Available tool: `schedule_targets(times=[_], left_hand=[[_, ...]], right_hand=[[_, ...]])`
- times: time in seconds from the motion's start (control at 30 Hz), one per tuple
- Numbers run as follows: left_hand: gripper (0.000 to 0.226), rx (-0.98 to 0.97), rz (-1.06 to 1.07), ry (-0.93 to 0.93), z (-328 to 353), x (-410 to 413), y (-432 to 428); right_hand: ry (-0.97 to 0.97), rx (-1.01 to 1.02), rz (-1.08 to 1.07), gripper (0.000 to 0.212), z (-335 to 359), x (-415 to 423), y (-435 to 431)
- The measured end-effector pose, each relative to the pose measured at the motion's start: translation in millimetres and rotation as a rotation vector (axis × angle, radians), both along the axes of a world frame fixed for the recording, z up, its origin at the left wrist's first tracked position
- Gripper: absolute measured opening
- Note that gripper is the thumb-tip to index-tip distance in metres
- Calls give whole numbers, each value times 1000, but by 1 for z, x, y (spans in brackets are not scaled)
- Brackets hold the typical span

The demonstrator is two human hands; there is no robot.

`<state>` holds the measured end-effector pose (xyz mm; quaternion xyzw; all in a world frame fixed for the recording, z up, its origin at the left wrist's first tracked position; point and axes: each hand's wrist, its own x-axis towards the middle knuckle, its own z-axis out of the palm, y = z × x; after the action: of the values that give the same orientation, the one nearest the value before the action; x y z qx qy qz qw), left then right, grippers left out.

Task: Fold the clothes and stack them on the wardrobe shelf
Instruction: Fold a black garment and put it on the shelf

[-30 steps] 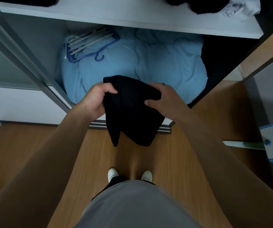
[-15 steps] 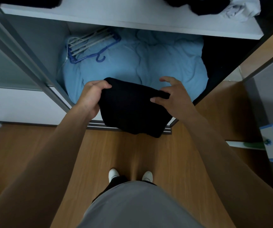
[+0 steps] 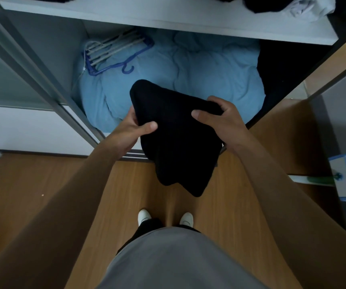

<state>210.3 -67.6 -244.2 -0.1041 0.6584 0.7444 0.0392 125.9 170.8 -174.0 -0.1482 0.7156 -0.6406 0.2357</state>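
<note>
black garment, light-blue duvet, blue hanger

Dim light, wooden floor, open wardrobe

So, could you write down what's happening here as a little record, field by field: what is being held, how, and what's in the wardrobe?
Held item: black garment, bunched, lower end hanging free
Hands: left hand grips its left edge, thumb on top; right hand grips its right edge
Above: white shelf, loose clothes at its right end
Below: blue duvet with hangers lying on it
Stage: garment not yet on the shelf
</note>
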Motion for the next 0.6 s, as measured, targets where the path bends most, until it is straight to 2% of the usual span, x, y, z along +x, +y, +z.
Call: schedule_targets(times=[0.07,0.2,0.3,0.43,0.5,0.6], left_hand=[[102,-36,-35,-20,2,-6,-2],[66,-54,-145,-22,7,-18,-5],[56,-50,-33,-35,12,-23,-2],[28,-43,17,-22,14,-23,6],[20,33,45,-41,17,-22,10],[23,151,78,-91,20,-22,14]], right_hand=[[-66,-43,54,17,-1,0,0],[-159,-92,92,19,2,-2,-1],[-175,-62,-25,9,6,-6,0],[-149,31,-265,29,5,-18,5],[-273,-64,-335,42,2,-22,11],[-478,-314,-211,55,-11,-15,19]])
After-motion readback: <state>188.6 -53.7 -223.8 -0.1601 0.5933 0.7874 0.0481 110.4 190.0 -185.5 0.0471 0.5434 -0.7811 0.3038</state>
